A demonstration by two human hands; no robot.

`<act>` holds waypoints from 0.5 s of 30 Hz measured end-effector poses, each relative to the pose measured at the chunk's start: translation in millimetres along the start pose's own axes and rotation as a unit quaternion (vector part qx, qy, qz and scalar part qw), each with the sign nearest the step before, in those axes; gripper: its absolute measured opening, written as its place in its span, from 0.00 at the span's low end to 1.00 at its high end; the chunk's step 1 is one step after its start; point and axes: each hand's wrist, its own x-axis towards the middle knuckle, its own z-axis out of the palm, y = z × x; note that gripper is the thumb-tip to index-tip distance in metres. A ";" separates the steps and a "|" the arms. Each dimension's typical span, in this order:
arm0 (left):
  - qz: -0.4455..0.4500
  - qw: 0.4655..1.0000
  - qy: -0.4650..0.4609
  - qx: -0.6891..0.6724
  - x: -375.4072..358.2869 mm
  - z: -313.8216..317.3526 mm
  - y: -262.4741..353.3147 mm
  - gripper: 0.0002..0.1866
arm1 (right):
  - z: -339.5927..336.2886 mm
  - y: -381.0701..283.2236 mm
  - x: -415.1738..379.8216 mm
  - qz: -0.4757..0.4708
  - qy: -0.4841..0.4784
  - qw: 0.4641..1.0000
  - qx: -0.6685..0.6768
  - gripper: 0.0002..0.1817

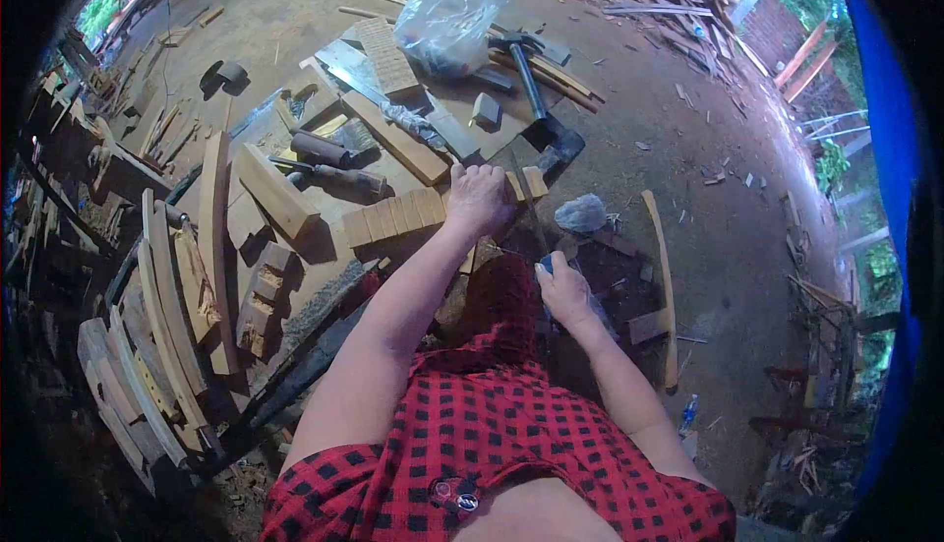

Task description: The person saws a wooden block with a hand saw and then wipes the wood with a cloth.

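Note:
My right hand is closed round the blue handle of a handsaw. The saw's thin blade points away from me and crosses the right part of a notched wooden block. Evenly spaced cuts run across this block's upper face. My left hand presses on the block just left of the blade, with its fingers curled over the far side. Beyond it, a long wooden piece lies on the work surface. A hammer with a dark handle rests past the saw tip.
A clear plastic bag sits at the far side. Wood-handled chisels lie left of the block, near several loose beams. A small crumpled bag and a curved stick are on the right. Scrap wood lines the surrounding ground.

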 end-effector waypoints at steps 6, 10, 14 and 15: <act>-0.006 1.000 -0.012 -0.005 2.6 3.7 -2.7 0.21 | -6.9 -0.9 -10.8 0.037 -0.025 0.998 -0.047 0.17; 0.010 1.000 0.001 -0.011 -0.1 -2.5 0.0 0.24 | -13.7 -31.8 45.7 0.011 -0.025 0.999 -0.035 0.16; 0.004 1.000 0.001 -0.018 -1.0 -4.1 0.1 0.26 | -9.3 -37.1 45.1 0.019 -0.003 0.999 -0.034 0.15; 0.003 1.000 0.000 -0.020 -0.1 -3.6 -0.7 0.26 | -9.0 -28.2 30.5 0.022 -0.011 0.999 -0.031 0.15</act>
